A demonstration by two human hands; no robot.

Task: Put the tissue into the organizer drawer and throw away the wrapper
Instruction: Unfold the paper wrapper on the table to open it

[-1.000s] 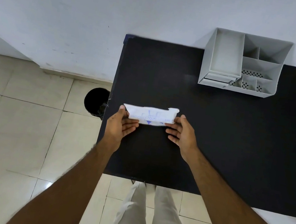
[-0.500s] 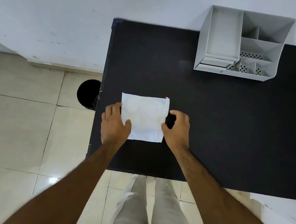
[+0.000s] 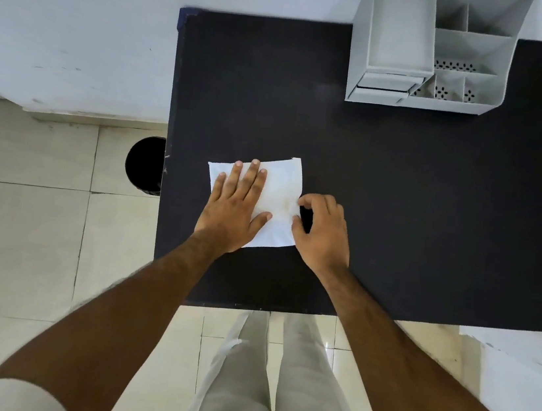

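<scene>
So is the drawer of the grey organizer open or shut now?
Shut, it seems: the drawer front sits flush with the organizer base.

A black table [image 3: 400, 205] stands pushed against a pale, blue-tinged wall [image 3: 99, 10], its matte top filling most of the view and its near edge running straight across above the floor. The wall carries faint scuffs and meets the ground at a low ledge [image 3: 95, 118]. Large cream floor tiles [image 3: 16, 241] with thin dark grout lines spread to the left and beneath the table. A round black bin [image 3: 145, 164] (possibly a waste basket, its inside lost in shadow) sits on the tiles just beside the table's left edge. Soft, even light falls throughout, with a faint sheen on the tiles.
</scene>
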